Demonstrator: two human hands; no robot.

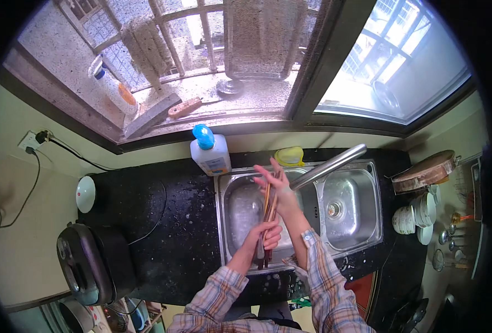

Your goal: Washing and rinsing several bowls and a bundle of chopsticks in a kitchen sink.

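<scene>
Over the left basin of a stainless steel double sink, my left hand is closed around a bundle of chopsticks. The bundle stands slanted, its lower ends sticking out below the fist. My right hand touches the upper part of the bundle, its fingers spread; whether the palm presses on the sticks cannot be told. Just right of that hand, a thick metal faucet reaches up over the divider. The right basin has a drain strainer in it.
A white pump bottle with blue top and a yellow sponge or cloth are behind the sink. On the black counter are a rice cooker and white bowl at left; stacked bowls and a round wooden board at right.
</scene>
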